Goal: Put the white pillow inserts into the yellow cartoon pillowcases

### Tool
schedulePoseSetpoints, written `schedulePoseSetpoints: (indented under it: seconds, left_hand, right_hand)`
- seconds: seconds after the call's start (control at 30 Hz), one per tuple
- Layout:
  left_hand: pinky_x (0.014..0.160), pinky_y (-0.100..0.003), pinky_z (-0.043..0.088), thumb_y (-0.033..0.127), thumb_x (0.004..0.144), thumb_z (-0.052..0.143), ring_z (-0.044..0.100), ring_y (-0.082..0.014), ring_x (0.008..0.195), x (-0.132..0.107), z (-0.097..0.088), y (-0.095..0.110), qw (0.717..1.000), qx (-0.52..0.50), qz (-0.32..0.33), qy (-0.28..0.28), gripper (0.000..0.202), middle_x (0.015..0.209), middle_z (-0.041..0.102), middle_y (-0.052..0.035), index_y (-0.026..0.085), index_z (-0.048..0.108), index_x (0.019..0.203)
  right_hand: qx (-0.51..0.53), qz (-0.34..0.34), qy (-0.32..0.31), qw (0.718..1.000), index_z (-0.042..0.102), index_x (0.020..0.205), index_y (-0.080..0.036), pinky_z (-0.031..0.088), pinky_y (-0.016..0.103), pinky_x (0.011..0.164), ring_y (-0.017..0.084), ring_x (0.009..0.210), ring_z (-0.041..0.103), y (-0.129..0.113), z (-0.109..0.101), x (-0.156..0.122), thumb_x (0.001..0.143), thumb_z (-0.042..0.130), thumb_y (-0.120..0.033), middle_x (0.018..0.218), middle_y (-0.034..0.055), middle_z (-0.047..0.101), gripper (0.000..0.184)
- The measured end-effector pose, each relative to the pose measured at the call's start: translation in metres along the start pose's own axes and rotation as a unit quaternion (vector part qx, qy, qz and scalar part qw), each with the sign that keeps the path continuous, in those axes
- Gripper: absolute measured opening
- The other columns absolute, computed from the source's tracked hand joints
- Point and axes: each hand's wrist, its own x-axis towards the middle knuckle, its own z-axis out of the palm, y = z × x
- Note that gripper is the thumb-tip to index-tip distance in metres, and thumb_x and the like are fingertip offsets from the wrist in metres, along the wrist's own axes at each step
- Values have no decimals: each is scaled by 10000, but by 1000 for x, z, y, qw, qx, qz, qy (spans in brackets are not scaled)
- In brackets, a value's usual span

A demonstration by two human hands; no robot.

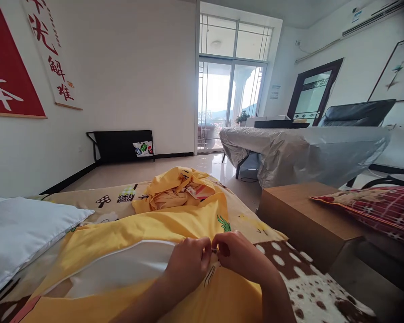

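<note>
A yellow pillowcase (128, 237) lies on the patterned bed sheet (309, 287) with a white pillow (121, 269) partly inside its opening. My left hand (188, 264) and my right hand (239, 255) meet at the edge of the case, both with fingers pinched. Between the fingertips sits a small dark piece, likely a zipper pull (214, 250). A second crumpled yellow cloth (175, 188) lies farther up the bed.
A bare white pillow (20, 233) lies at the left. A wooden bedside block (306, 215) holds a red plaid cushion (373, 206) to the right. Beyond stand a plastic-covered table (303, 152), a black chair (357, 112), a black rack (121, 143) and balcony doors (229, 98).
</note>
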Motion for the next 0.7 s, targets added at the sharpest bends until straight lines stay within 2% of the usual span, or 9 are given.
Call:
schedulePoseSetpoints:
  seconds: [0.13, 0.27, 0.33, 0.4, 0.47, 0.5, 0.6, 0.63, 0.7]
  left_hand:
    - [541, -225, 293, 206, 802, 475, 513, -131, 584, 6, -16, 5, 997, -25, 19, -68, 176, 640, 623, -5, 185, 641, 747]
    - [474, -205, 250, 254, 721, 567, 416, -96, 520, -1, -26, 0, 985, -58, -2, -160, 132, 550, 483, 55, 181, 548, 613]
    - [473, -205, 240, 192, 669, 578, 398, -91, 527, -10, -25, -3, 987, -33, 7, -157, 105, 548, 447, 65, 183, 507, 593]
    - [507, -204, 274, 109, 651, 541, 461, -102, 580, -21, -20, -4, 992, 27, 38, -115, 80, 603, 517, 55, 185, 517, 642]
    - [524, -220, 299, 36, 657, 493, 539, -129, 621, -33, -11, -4, 983, 151, 85, -53, 170, 698, 608, 21, 186, 546, 718]
    - [516, -233, 304, 8, 664, 475, 566, -147, 622, -39, -7, -4, 966, 229, 118, -14, 220, 735, 634, 0, 186, 560, 763]
    - [472, -264, 313, -8, 705, 454, 577, -184, 563, -54, 3, -4, 876, 406, 238, 105, 282, 727, 635, -27, 171, 575, 886]
    - [466, -272, 326, 6, 722, 454, 571, -190, 552, -58, 4, -5, 852, 428, 269, 137, 273, 704, 624, -24, 163, 571, 912]
    - [469, -282, 354, 30, 748, 452, 561, -189, 550, -64, 2, -9, 833, 429, 301, 175, 248, 686, 610, -18, 155, 560, 932]
  right_hand:
    - [21, -13, 21, 999, 674, 752, -178, 294, 205, 556, 91, 560, 460, 4, -1, -1, 644, 454, -85, 599, -24, 595, 263]
    - [41, -18, 30, 999, 683, 771, -177, 306, 203, 560, 96, 574, 471, 7, -1, -1, 637, 465, -94, 609, -17, 601, 269]
    - [43, -21, 35, 998, 685, 768, -171, 310, 206, 566, 98, 578, 472, 9, -2, -1, 633, 466, -95, 606, -15, 597, 268]
    - [47, -27, 35, 998, 684, 767, -167, 313, 207, 568, 97, 573, 467, 9, -2, -1, 631, 467, -99, 603, -15, 593, 265]
    - [53, -34, 35, 997, 683, 771, -167, 316, 208, 570, 96, 570, 464, 9, -2, -1, 637, 464, -104, 600, -16, 590, 265]
    - [57, -38, 36, 997, 683, 774, -167, 319, 209, 572, 96, 571, 465, 9, -1, -1, 643, 460, -107, 600, -16, 591, 266]
    - [68, -47, 37, 996, 680, 775, -169, 329, 210, 579, 98, 575, 474, 8, -1, -1, 657, 453, -115, 604, -15, 596, 261]
    - [70, -47, 38, 996, 679, 773, -168, 331, 210, 580, 98, 577, 476, 8, 0, -1, 659, 454, -118, 606, -14, 597, 257]
    - [69, -45, 43, 996, 676, 768, -166, 333, 210, 578, 98, 576, 473, 9, 0, -1, 657, 457, -117, 606, -13, 596, 250]
